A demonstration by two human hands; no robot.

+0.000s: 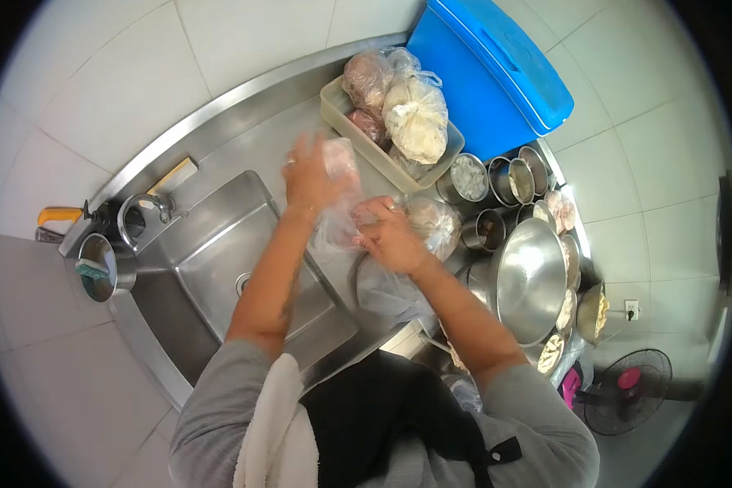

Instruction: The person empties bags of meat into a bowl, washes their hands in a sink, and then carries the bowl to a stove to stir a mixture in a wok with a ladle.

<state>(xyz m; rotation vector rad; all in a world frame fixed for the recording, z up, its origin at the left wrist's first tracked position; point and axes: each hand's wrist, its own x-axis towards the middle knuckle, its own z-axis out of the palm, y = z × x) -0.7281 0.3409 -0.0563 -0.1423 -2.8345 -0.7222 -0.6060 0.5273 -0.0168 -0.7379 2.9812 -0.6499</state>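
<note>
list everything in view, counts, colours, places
sink: one, silver, left
faucet: one, silver, beside sink
pot: one, silver, far left
handle: one, orange, left
tub: one, cream, back counter
bagged lumps: several, pink and cream, in tub
lidded box: one, blue, beside tub
containers: several, silver, right
bowl: one, silver, right
outlet: one, white, right wall
fan: one, dark, lower right
plastic bags: several, clear, around hands
towel: one, white, bottom
sleeves: two, grey, bottom
left hand: one, upper centre
right hand: one, centre
</note>
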